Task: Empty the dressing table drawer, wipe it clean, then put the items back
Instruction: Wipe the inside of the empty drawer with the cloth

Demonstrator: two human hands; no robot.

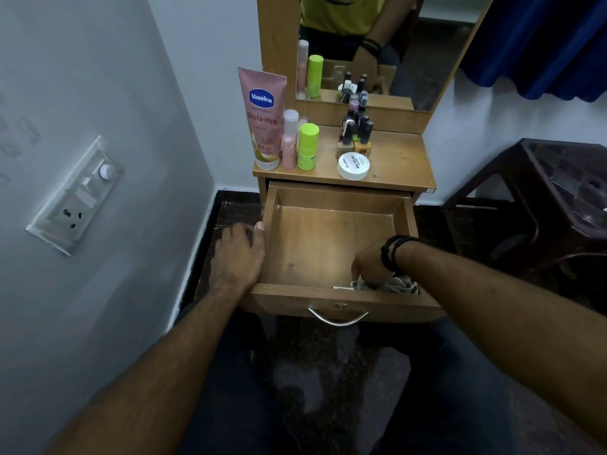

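The drawer (pixel 328 244) stood pulled open, its left side steadied by the left hand (pixel 241 254), fingers spread. The right hand (pixel 371 264) pinched a cloth (pixel 397 285) in the near right corner. Bottles (pixel 356 133) stood on the tabletop (pixel 400 162).

The open drawer (pixel 335 238) is plain honey-brown wood grain with a silver handle (pixel 337 317). At its five o'clock corner lies a cream cloth (pixel 399 285) with dark markings. At eleven o'clock on the matching tabletop (pixel 397 159) stand a pink Vaseline tube (pixel 262 116) with a blue logo, a pale pink bottle (pixel 289 139) and a lime-green stick (pixel 307 146); at one o'clock, dark-capped nail polish bottles (pixel 356 133) and a white jar (pixel 353 165). The wristband (pixel 392 252) is black.
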